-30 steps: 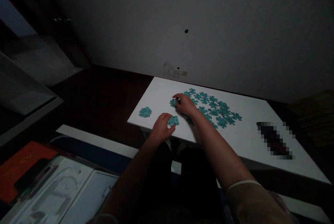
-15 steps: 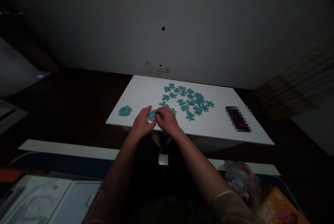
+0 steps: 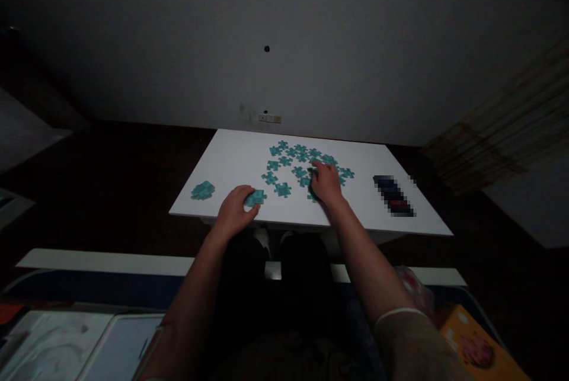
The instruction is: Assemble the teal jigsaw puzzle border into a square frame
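Observation:
My left hand [image 3: 235,210] rests near the front edge of the white table, its thumb and fingers closed around the edges of teal jigsaw puzzle pieces [image 3: 256,197]. Over the scattered teal puzzle pieces [image 3: 284,160] at mid-table is my right hand [image 3: 326,182]. Its index finger stretches out above the pieces, with the thumb a little apart, and nothing shows clearly between them. The hand covers part of the spread. A separate small pile of puzzle pieces [image 3: 203,190] lies at the table's left side.
The white table [image 3: 240,153] stands before a grey wall with a socket strip [image 3: 270,118]. A blurred-out dark object [image 3: 395,196] lies at the table's right. Beside my legs are an orange box [image 3: 475,339], a plastic bag [image 3: 415,289] and an open white case [image 3: 120,345].
My right hand has left the pieces at my left hand and moved right and away, over the scattered pieces. My left hand stays on its pieces. The view has shifted slightly.

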`<state>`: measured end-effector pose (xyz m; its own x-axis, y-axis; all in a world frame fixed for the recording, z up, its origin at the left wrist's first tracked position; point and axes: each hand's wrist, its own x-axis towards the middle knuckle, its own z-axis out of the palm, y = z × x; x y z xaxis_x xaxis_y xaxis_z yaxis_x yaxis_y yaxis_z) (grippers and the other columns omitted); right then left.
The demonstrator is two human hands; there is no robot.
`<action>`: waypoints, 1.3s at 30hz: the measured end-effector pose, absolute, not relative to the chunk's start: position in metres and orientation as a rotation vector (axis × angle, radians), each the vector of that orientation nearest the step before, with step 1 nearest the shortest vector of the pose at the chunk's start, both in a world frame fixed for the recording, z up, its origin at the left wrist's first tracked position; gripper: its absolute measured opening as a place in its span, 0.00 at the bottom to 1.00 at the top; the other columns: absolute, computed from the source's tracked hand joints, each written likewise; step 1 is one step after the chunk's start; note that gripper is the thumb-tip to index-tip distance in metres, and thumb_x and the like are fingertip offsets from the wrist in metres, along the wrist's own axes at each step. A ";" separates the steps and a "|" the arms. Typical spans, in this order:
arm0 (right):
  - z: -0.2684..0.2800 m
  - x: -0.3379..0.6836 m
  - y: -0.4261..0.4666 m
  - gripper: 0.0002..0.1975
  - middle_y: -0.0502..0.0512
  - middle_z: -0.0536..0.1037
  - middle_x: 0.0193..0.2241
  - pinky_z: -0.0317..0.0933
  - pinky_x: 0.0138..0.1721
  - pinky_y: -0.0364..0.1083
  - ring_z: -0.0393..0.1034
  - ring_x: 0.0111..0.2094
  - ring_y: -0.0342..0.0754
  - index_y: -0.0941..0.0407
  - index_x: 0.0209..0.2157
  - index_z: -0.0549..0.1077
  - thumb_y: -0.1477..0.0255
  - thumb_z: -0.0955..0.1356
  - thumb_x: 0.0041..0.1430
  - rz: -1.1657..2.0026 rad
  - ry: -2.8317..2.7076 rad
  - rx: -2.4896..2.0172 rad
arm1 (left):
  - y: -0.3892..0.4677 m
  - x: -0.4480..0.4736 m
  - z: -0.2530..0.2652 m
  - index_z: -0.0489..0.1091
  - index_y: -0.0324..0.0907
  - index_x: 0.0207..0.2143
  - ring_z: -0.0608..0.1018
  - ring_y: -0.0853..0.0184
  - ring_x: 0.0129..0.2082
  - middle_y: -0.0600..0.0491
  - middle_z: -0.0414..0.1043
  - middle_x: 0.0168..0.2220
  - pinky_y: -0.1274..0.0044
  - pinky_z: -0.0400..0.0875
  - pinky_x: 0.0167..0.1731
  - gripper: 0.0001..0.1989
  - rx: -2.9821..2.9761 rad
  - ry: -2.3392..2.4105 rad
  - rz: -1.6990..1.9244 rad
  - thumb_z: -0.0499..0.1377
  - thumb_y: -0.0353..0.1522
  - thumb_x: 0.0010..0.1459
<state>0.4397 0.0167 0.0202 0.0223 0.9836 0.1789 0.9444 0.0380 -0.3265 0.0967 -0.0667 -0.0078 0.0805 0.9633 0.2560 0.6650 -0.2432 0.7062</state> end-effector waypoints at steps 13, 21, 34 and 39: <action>0.037 0.486 0.064 0.28 0.67 0.94 0.62 0.77 0.69 0.57 0.87 0.65 0.65 0.51 0.68 0.92 0.84 0.76 0.72 0.352 -2.354 -1.938 | -0.056 0.104 -0.020 0.88 0.53 0.65 0.90 0.44 0.70 0.45 0.91 0.68 0.47 0.87 0.77 0.26 2.033 1.462 0.907 0.72 0.31 0.66; 0.029 0.489 0.063 0.11 0.75 0.92 0.62 0.74 0.73 0.65 0.83 0.68 0.74 0.52 0.51 0.92 0.76 0.82 0.69 0.312 -2.197 -1.981 | -0.066 0.127 -0.013 0.89 0.58 0.67 0.91 0.48 0.69 0.50 0.91 0.68 0.52 0.89 0.73 0.29 2.077 1.384 0.906 0.72 0.29 0.65; -0.001 0.409 0.008 0.10 0.61 0.96 0.50 0.87 0.54 0.59 0.92 0.49 0.62 0.48 0.54 0.90 0.63 0.78 0.77 0.604 -1.629 -1.459 | -0.067 0.124 -0.026 0.86 0.56 0.72 0.90 0.47 0.63 0.46 0.87 0.63 0.52 0.90 0.71 0.35 2.044 1.412 1.028 0.75 0.29 0.63; -0.024 0.337 -0.030 0.11 0.59 0.96 0.52 0.85 0.64 0.61 0.92 0.54 0.63 0.47 0.54 0.94 0.67 0.81 0.73 0.758 -1.784 -1.325 | -0.064 0.122 -0.028 0.78 0.56 0.82 0.86 0.44 0.73 0.44 0.83 0.71 0.49 0.85 0.78 0.46 2.012 1.435 1.026 0.77 0.33 0.63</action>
<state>0.3367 -0.0299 -0.0235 -0.1591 0.9596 0.2320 0.4995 0.2809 -0.8195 0.1224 -0.0637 -0.0284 0.1771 0.9358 0.3047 0.5912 -0.3487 0.7273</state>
